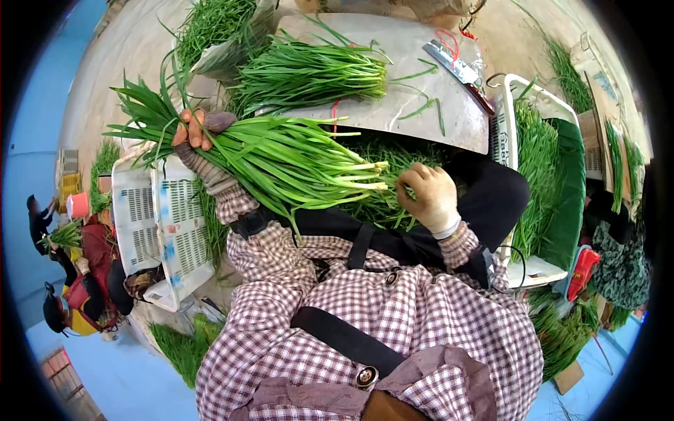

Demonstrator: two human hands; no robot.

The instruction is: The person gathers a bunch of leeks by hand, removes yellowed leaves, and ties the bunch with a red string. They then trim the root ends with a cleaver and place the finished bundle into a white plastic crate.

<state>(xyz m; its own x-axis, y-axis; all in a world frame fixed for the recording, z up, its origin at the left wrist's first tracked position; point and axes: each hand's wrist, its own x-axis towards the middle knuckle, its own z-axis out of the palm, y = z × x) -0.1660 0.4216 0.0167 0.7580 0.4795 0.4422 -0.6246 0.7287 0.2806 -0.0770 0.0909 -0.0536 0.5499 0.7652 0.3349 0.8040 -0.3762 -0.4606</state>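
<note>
My left hand (195, 130), in a dark fingerless covering with bare fingertips, is closed around a bunch of garlic chives (281, 158). Its leaves spread to the left, and the pale stem ends point right. Just beyond those ends is my right hand (430, 195) in a whitish glove, fingers curled together in a pinch. Whatever may be between them is too small to make out. A second chive bunch (316, 74) lies on the board (456, 116) in front of me. Loose greens (397, 158) fill the space beneath the board's edge, over my lap.
A knife with a wide blade (453, 64) rests at the board's right side, beside red ties (449, 43). White crates (161, 217) stand at left; another white crate (511, 133) at right holds greens and a green cloth (565, 196). Co-workers (88, 288) sit at far left.
</note>
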